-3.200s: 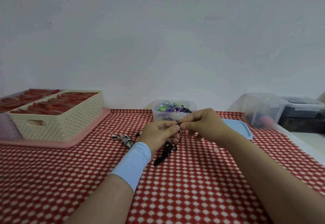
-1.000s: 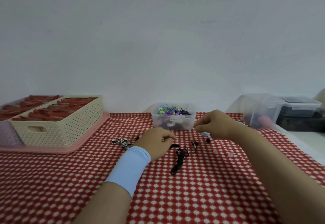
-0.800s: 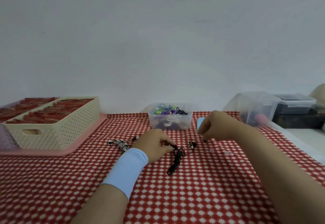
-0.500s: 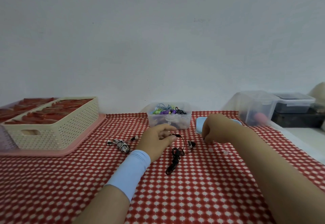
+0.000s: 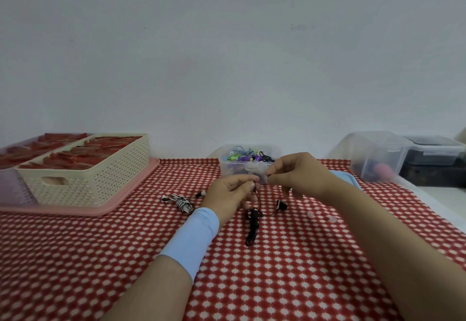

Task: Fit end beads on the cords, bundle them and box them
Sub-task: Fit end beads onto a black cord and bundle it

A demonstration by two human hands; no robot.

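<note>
The left hand [image 5: 230, 193], a pale blue sleeve at its wrist, pinches one end of the black cord [image 5: 252, 227] between thumb and fingertips, just in front of the small clear box [image 5: 248, 169]. The right hand [image 5: 302, 175] is raised at the same height, in front of the box's right corner. Its thumb and forefinger are closed on a tiny dark speck that I take to be an end bead [image 5: 268, 176], though it is too small to be sure. The two pinches sit close together but are not yet touching.

From the left hand the cord hangs down to the table [image 5: 277, 270], where the rest of it lies in a loose bundle, nearer the person than the box. Its other end [image 5: 281, 204] rests on the cloth in front of the box's right side. Two pale loose beads [image 5: 310, 214] lie farther right of that. A striped cord bundle [image 5: 182, 201] lies in front and to the left of the box, and a cream basket [image 5: 95, 177] stands well to the left. The box itself already holds coloured cords.

The step in hand looks like fitting a bead onto the held cord end. The next move calls for bringing the bead squarely onto that tip while the left pinch keeps it steady. Bundling and boxing are not yet done.
</note>
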